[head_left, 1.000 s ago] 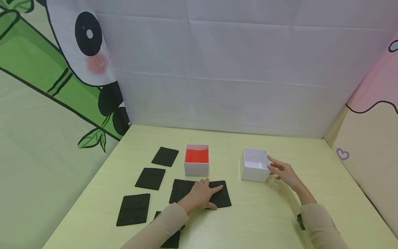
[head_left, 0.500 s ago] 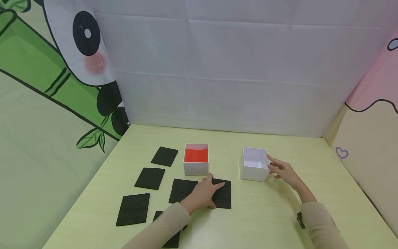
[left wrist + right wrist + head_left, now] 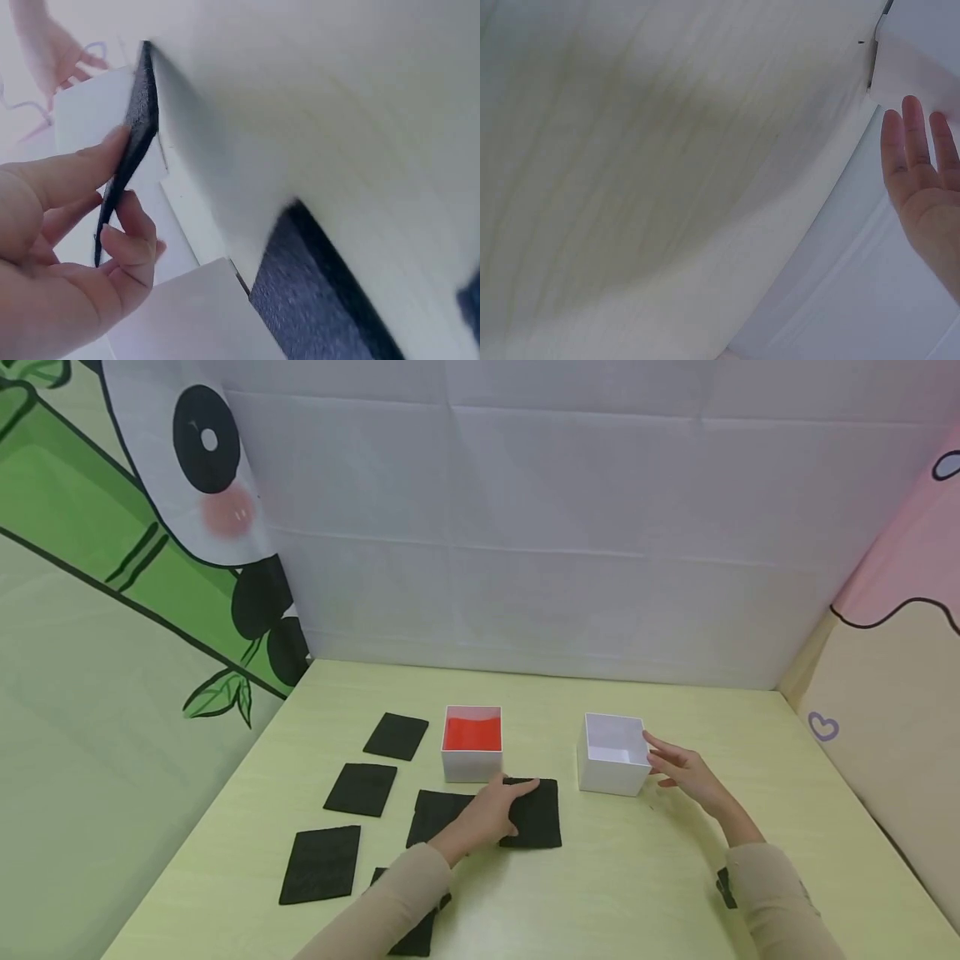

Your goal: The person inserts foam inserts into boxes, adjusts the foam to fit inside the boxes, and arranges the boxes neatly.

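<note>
My left hand (image 3: 483, 817) pinches a flat black cloth-like square (image 3: 537, 814) between thumb and fingers. In the left wrist view this black square (image 3: 141, 112) is raised off the table and seen nearly edge-on. Another black square (image 3: 437, 815) lies flat under my left wrist, partly covered. My right hand (image 3: 688, 782) touches the right side of an open white box (image 3: 611, 777), its fingers fairly straight. Seen from the right wrist, the fingers of that hand (image 3: 922, 176) extend toward the box's wall (image 3: 907, 79).
A second white box (image 3: 472, 767), with something red inside, stands left of the first. Several black squares lie at the left, among them a far one (image 3: 396, 737), a middle one (image 3: 361, 789) and a near one (image 3: 320, 864). One more (image 3: 414, 939) is partly under my left sleeve.
My left hand has gone from resting on the black square to pinching it. The square has lifted and shifted slightly away from me. My right hand has stayed at the white box.
</note>
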Demonstrator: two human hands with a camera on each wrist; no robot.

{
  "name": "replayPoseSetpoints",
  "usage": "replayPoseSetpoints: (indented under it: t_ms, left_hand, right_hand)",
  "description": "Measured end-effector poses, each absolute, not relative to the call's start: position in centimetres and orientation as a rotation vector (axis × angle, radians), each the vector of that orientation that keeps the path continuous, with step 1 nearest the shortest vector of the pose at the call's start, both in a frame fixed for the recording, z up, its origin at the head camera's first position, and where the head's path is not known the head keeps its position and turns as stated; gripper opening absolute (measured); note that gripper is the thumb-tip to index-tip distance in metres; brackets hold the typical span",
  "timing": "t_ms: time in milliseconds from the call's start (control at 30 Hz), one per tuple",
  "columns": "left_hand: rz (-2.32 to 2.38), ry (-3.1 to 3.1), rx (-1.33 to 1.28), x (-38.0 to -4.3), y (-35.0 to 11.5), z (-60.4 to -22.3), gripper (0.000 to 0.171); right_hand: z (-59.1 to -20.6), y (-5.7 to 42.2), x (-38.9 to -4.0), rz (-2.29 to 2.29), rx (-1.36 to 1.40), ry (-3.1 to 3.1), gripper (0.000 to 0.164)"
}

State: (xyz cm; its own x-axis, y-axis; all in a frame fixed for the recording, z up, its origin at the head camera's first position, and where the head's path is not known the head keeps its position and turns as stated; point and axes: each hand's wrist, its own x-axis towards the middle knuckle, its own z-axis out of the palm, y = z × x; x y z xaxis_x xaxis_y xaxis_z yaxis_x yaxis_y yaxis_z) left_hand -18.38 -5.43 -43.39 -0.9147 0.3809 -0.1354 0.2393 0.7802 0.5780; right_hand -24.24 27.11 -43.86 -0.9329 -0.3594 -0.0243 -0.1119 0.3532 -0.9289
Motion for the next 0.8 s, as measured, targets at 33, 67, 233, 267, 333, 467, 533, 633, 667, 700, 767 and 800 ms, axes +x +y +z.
replayPoseSetpoints:
  t_ms: [33, 67, 233, 267, 333, 467, 533, 633, 667, 700, 767, 800]
  left_hand:
    - [0.889, 2.700, 0.480, -18.5, -5.5, -43.3, 0.073]
    - [0.936, 2.675, 0.478, -18.6, -5.5, -43.1, 0.070]
    - [1.135, 2.612, 0.469, -19.0, -5.7, -43.0, 0.053]
    - [1.166, 2.615, 0.464, -19.0, -5.7, -43.0, 0.050]
    - [1.226, 2.622, 0.462, -19.1, -5.7, -43.0, 0.044]
    - [1.337, 2.647, 0.475, -19.2, -5.6, -42.9, 0.036]
    - [1.386, 2.655, 0.473, -19.3, -5.4, -42.8, 0.035]
    - [1.456, 2.652, 0.458, -19.5, -5.2, -42.6, 0.036]
    - [1.474, 2.649, 0.450, -19.5, -5.1, -42.6, 0.036]
    - [1.495, 2.640, 0.434, -19.6, -5.0, -42.5, 0.036]
    - [1.528, 2.629, 0.417, -19.9, -4.9, -42.4, 0.037]
    - [1.542, 2.623, 0.407, -20.0, -4.8, -42.4, 0.037]
  right_hand:
    - [-43.9, 27.1, -24.3, -1.618, -0.426, 2.390, 0.051]
    - [-43.9, 27.1, -24.3, -1.621, -0.426, 2.391, 0.051]
    - [-44.0, 27.1, -24.3, -1.632, -0.409, 2.394, 0.052]
    - [-44.1, 27.0, -24.3, -1.634, -0.402, 2.395, 0.052]
    - [-44.1, 27.0, -24.3, -1.632, -0.390, 2.397, 0.052]
    - [-44.2, 27.1, -24.3, -1.625, -0.375, 2.404, 0.052]
    - [-44.2, 27.1, -24.3, -1.621, -0.370, 2.407, 0.053]
    - [-44.2, 27.1, -24.3, -1.626, -0.360, 2.409, 0.052]
    - [-44.2, 27.1, -24.3, -1.628, -0.358, 2.408, 0.052]
    - [-44.2, 27.1, -24.3, -1.630, -0.356, 2.407, 0.053]
    - [-44.2, 27.1, -24.3, -1.633, -0.352, 2.407, 0.052]
    - [-44.2, 27.1, -24.3, -1.634, -0.353, 2.406, 0.052]
